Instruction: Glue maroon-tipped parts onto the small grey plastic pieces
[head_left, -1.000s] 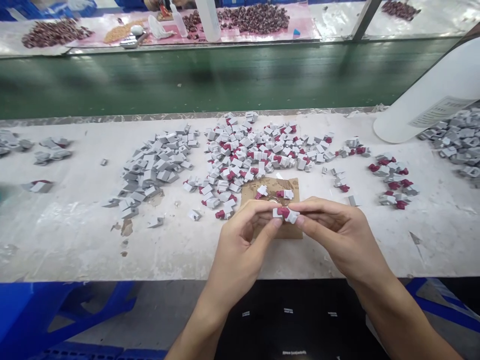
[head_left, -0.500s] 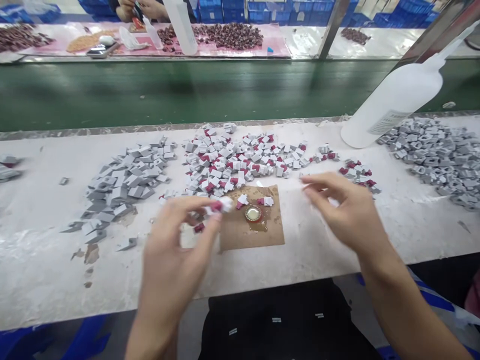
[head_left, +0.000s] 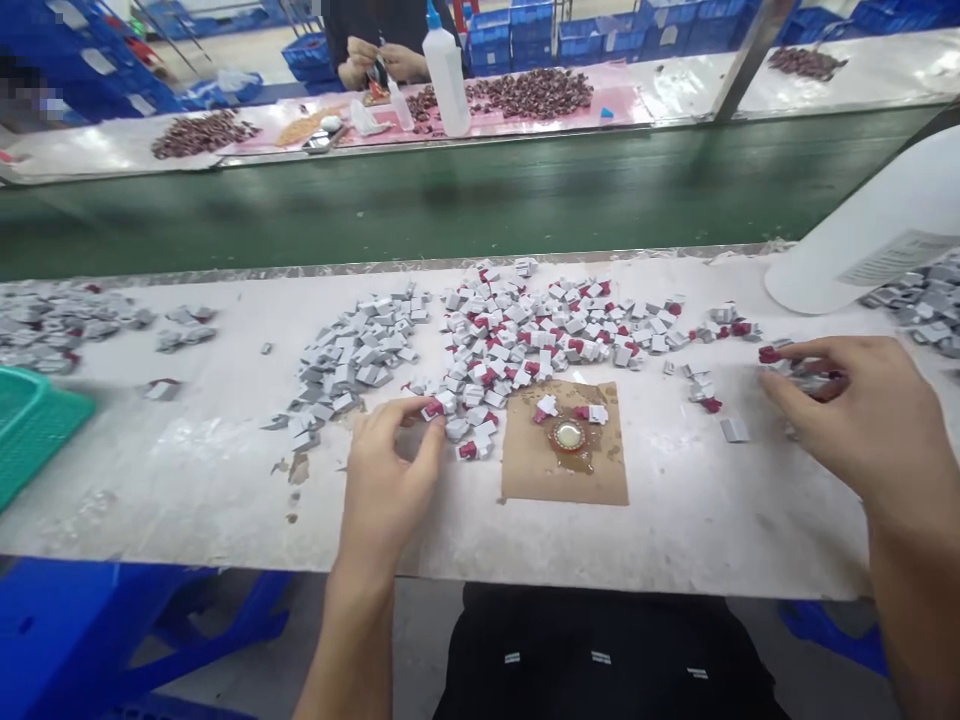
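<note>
Maroon-and-grey piece (head_left: 433, 408) in the left hand (head_left: 382, 475), second piece (head_left: 767, 355) at the right hand (head_left: 870, 420)

The left hand's thumb and index finger close on the first piece at the near edge of the mixed heap (head_left: 540, 325). The right hand is half curled, thumb and index finger about the second piece; whether it is gripped or only touched, I cannot tell.

Both pieces look light, stiff and matt, probably plastic, so a light fingertip pinch on the flat grey sides should serve. The maroon part looks knobbly and would likely give a less even hold. Wet fingers might slip: between the hands, the cardboard (head_left: 555, 485) carries a round dish (head_left: 568, 434) with a wet-looking stain (head_left: 581, 464) beside it.

Palm inward, the left hand rests low, its forearm rising from the near edge of the worktop (head_left: 187, 470). The right hand reaches out well apart from it, knuckles up, fingers pointing back towards the cardboard.
</note>
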